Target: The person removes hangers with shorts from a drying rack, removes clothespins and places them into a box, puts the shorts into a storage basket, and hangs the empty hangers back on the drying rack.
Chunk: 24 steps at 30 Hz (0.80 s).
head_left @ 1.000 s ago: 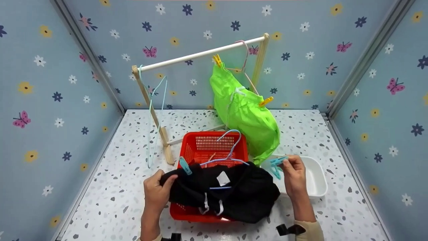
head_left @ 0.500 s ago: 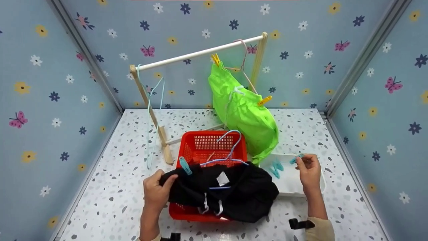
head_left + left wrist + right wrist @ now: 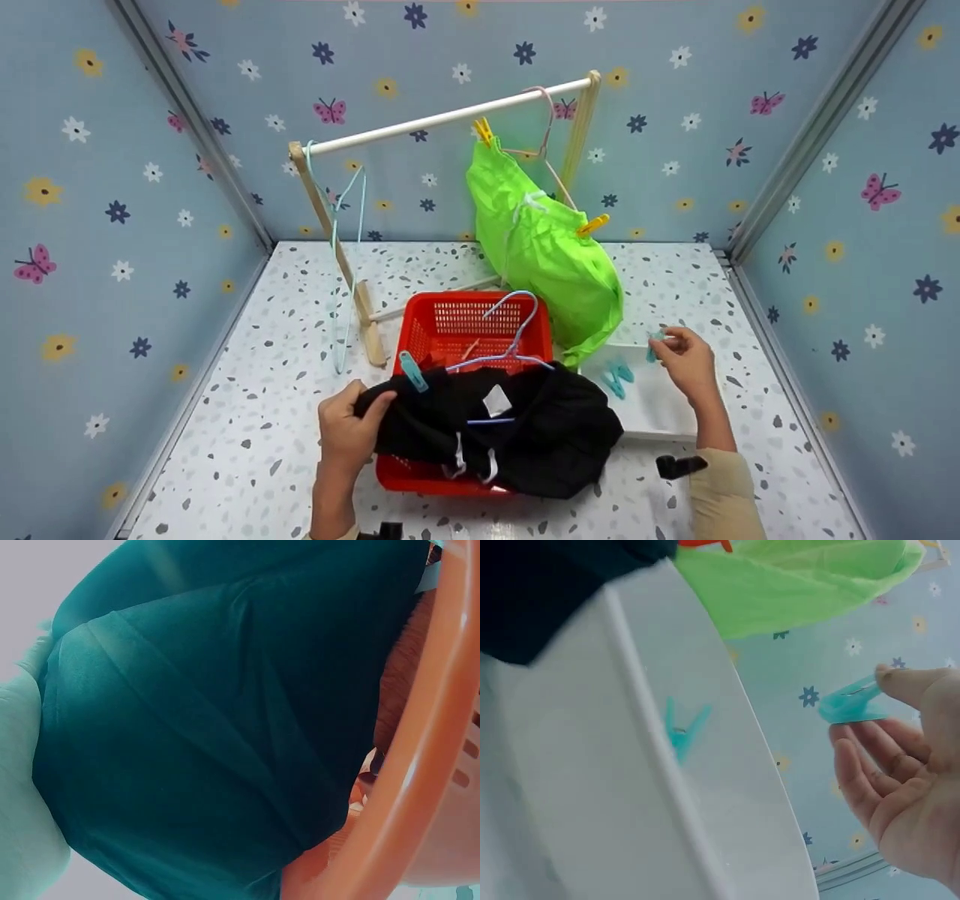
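Observation:
My left hand (image 3: 346, 424) grips the left end of a black drawstring garment (image 3: 562, 439), thumb on top. The garment lies across a red basket (image 3: 427, 480) with a blue hanger (image 3: 517, 337) at its waist. A teal clothespin (image 3: 413, 371) stands on the waistband near my left thumb. Above the white tray (image 3: 660, 409), my right hand (image 3: 688, 366) pinches another teal clothespin (image 3: 847, 703) between thumb and fingers. More teal clothespin plastic (image 3: 618, 377) lies in the tray; the right wrist view shows one clothespin (image 3: 681, 731) there. The garment hides most of my left fingers in the left wrist view.
Behind the basket stands a rack with a white rail (image 3: 442, 118). Bright green drawstring clothing (image 3: 551, 247) hangs from it on a pink hanger (image 3: 551, 176), with yellow clothespins (image 3: 592, 225). A bare pale blue hanger (image 3: 335, 247) hangs at the rail's left end.
My right hand has moved right and slightly back over the tray, turning the pinched clothespin upright. It has parted from the clothespin plastic left in the tray. My left hand keeps its grip.

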Available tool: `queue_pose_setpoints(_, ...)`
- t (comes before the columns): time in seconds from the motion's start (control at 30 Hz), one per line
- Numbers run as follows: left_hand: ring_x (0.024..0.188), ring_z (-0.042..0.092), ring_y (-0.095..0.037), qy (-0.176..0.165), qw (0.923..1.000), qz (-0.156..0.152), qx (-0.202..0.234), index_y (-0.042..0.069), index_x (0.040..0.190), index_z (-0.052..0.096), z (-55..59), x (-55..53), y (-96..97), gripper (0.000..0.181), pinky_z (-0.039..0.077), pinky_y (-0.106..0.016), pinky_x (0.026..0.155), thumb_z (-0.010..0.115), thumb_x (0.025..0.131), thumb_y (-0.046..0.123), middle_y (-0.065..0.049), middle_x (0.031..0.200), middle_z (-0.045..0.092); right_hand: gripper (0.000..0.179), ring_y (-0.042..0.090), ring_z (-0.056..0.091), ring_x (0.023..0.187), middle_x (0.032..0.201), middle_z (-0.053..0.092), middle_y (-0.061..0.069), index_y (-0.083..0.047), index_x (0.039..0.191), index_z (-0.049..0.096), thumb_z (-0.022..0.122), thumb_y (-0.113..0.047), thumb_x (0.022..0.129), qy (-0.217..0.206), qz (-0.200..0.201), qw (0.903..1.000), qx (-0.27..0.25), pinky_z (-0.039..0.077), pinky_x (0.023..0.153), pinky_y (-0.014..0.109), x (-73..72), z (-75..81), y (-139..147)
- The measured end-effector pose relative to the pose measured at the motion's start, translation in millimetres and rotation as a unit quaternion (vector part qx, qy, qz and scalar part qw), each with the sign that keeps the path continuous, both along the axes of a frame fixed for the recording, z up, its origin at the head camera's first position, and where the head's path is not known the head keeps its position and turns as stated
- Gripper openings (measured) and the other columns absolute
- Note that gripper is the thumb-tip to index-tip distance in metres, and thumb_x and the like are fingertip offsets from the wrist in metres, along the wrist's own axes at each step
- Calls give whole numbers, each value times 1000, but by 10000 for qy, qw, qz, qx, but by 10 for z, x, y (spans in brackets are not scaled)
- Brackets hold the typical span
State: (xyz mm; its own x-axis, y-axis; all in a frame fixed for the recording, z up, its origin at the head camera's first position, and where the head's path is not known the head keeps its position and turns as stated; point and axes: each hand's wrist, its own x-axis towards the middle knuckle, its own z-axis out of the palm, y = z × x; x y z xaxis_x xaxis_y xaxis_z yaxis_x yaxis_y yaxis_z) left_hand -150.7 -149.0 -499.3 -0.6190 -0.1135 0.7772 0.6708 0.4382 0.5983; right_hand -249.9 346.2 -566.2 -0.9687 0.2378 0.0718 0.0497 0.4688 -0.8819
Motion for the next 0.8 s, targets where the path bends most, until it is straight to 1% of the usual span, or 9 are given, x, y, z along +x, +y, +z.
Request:
queue_pose_setpoints(0.07, 48, 32, -5, -23, 10000, 15, -2, 6, 60, 41, 2, 0, 0, 48, 24, -18, 42, 77, 84, 29, 2, 53, 30, 46, 24, 64, 91, 106, 66, 19, 0, 124, 58, 68, -32, 92, -200, 274, 9983, 465, 52, 75, 35, -80, 30, 38)
queue_pose_setpoints(0.17, 48, 32, -5, -53, 10000, 20, -8, 6, 61, 42, 2, 4, -1, 46, 25, -19, 42, 79, 83, 25, 2, 53, 30, 46, 34, 62, 98, 109, 65, 21, -2, 125, 59, 69, -32, 92, -489, 833, 9898, 1043, 51, 79, 46, -194, 77, 94)
queue_pose_setpoints(0.27, 48, 33, -5, -125, 9999, 39, 25, 7, 61, 42, -3, 16, 0, 45, 25, -19, 42, 80, 81, 21, 3, 54, 31, 44, 37, 62, 98, 110, 64, 23, -2, 125, 60, 69, -29, 92, -767, 1414, 9765, 1434, 50, 79, 50, -295, 98, 134)
queue_pose_setpoints(0.37, 49, 32, -5, -193, 9998, 45, 84, 7, 61, 42, -14, 26, 0, 45, 24, -20, 42, 81, 80, 18, 4, 54, 30, 41, 35, 64, 93, 108, 65, 22, -2, 123, 62, 70, -25, 90, -944, 1787, 9651, 1664, 51, 78, 49, -383, 79, 157)
queue_pose_setpoints(0.43, 49, 32, -4, -195, 9998, 45, 99, 7, 61, 42, -17, 28, 3, 45, 24, -20, 42, 81, 80, 18, 3, 54, 30, 39, 33, 64, 90, 106, 66, 21, -1, 121, 64, 72, -22, 89, -980, 1907, 9601, 1794, 52, 76, 47, -431, 49, 170)
queue_pose_setpoints(0.6, 48, 32, -5, -7, 10000, 75, 42, 6, 60, 43, 6, 18, 11, 47, 25, -19, 42, 80, 81, 24, 2, 53, 31, 35, 29, 63, 85, 99, 67, 18, 0, 112, 68, 77, -18, 83, -979, 2058, 9499, 2140, 52, 70, 44, -523, -28, 173)
queue_pose_setpoints(0.7, 48, 32, -5, 29, 10000, 70, 44, 6, 60, 43, 15, 14, 8, 47, 25, -19, 42, 79, 82, 26, 2, 52, 31, 27, 27, 62, 80, 92, 67, 14, -1, 102, 68, 78, -15, 81, -931, 2062, 9452, 2354, 51, 69, 44, -552, -52, 157)
queue_pose_setpoints(0.8, 48, 33, -5, 8, 10000, 62, 49, 7, 59, 43, 9, 12, 2, 46, 25, -19, 42, 80, 81, 23, 2, 52, 31, 20, 26, 62, 78, 87, 66, 11, -2, 94, 68, 77, -12, 80, -897, 2090, 9413, 2495, 50, 68, 45, -564, -57, 150)
